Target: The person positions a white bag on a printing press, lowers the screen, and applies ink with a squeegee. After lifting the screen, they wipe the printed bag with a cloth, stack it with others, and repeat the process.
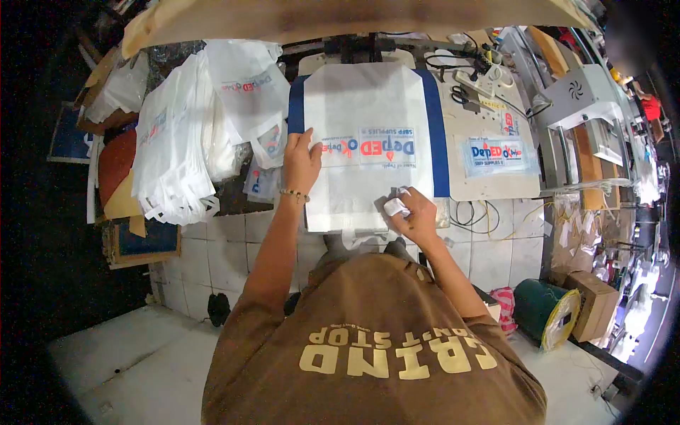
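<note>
A white fabric bag (368,92) lies flat in front of me over a blue-edged board (440,142). It bears a red and blue "DepED OK" print (386,146) that reads "SBFP SUPPLIES". My left hand (303,161) rests flat on the bag's left edge, fingers stretched out, a beaded bracelet on the wrist. Close to the bag's lower right corner, my right hand (418,216) is closed around a crumpled white cloth (397,205). The bag's handle hangs over the near edge of the table.
Several white bags (173,138) are piled at the left. On the table's right side are a printed "DepED OK" sheet (499,156), black scissors (460,94) and a power strip (473,83). A white machine (582,95) stands far right; a green spool (542,312) is on the floor.
</note>
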{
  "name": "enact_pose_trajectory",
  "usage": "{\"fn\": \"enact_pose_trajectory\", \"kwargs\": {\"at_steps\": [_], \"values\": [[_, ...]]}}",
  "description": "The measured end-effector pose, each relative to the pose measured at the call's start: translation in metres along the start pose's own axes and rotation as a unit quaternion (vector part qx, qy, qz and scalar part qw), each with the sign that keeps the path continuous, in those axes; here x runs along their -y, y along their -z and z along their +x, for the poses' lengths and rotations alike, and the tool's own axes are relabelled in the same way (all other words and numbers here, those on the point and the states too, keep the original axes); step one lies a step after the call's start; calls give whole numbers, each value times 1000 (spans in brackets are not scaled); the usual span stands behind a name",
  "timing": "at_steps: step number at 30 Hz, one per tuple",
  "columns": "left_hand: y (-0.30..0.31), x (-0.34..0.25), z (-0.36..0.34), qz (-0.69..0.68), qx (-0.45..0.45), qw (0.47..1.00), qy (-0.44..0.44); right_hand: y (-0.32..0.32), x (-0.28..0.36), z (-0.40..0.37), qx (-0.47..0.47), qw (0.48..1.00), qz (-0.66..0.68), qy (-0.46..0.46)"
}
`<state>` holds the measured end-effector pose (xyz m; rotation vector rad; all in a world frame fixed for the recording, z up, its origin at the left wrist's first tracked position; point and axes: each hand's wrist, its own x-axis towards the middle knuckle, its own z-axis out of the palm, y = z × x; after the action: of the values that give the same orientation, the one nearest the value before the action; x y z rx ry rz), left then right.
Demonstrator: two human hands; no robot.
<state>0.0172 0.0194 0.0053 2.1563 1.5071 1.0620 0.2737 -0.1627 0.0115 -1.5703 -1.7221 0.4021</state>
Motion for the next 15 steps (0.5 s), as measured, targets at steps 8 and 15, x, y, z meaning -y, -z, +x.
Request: {"fn": "enact_pose_trajectory", "kwargs": {"at_steps": [8, 15], "values": [[-2, 0, 7, 13, -14, 1000, -3, -5, -4, -1, -30, 999, 23, 7], [-3, -6, 12, -28, -24, 998, 49, -1, 0, 0, -30, 998, 47, 7]]}}
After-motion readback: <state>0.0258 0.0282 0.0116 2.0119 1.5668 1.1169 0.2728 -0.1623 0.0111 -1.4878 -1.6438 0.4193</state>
